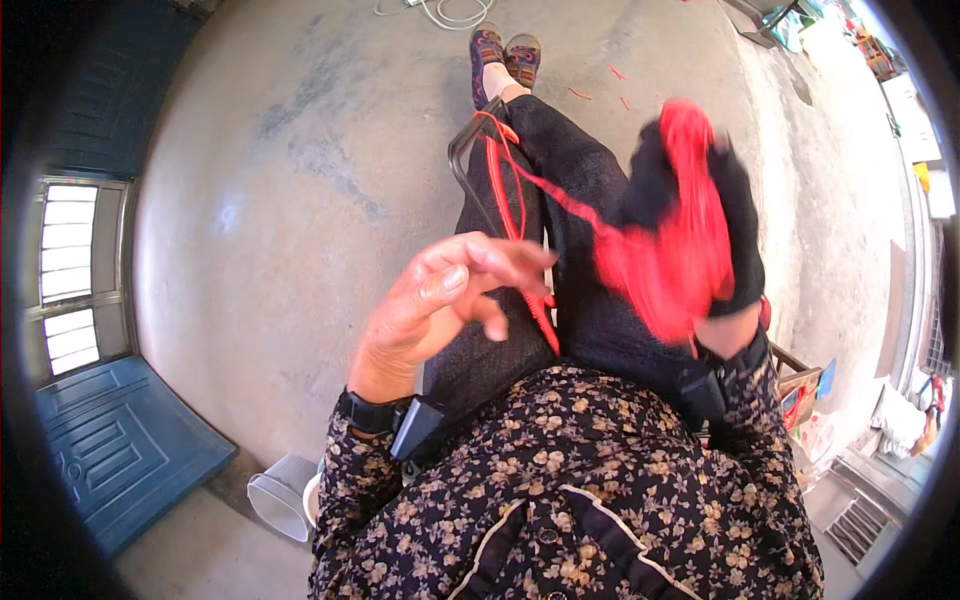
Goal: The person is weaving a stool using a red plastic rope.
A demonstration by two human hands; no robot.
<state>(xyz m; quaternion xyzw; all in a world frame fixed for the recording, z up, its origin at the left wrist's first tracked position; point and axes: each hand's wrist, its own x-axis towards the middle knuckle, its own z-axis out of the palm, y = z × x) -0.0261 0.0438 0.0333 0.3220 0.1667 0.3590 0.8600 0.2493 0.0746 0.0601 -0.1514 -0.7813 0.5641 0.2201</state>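
Observation:
My left hand [450, 295], bare with a dark band at the wrist, hovers over my left thigh. Its fingers are loosely bent and apart, and nothing shows between them. In a black glove, my right hand [742, 215] grips a bundle of red cord [680, 255] above my right thigh; motion blurs both. A red strand stretches from the bundle to a dark bent metal frame [462, 155] lying across my legs. Red cord [521, 215] runs along this frame, passing partly behind my left fingers.
Short red scraps [579, 94] lie on the concrete floor beyond my knees. A pale plastic bin [283, 498] stands at lower left, near a blue panelled door [125, 440]. To my right is a box [797, 385] with things in it. A white cable [450, 20] lies past my shoes.

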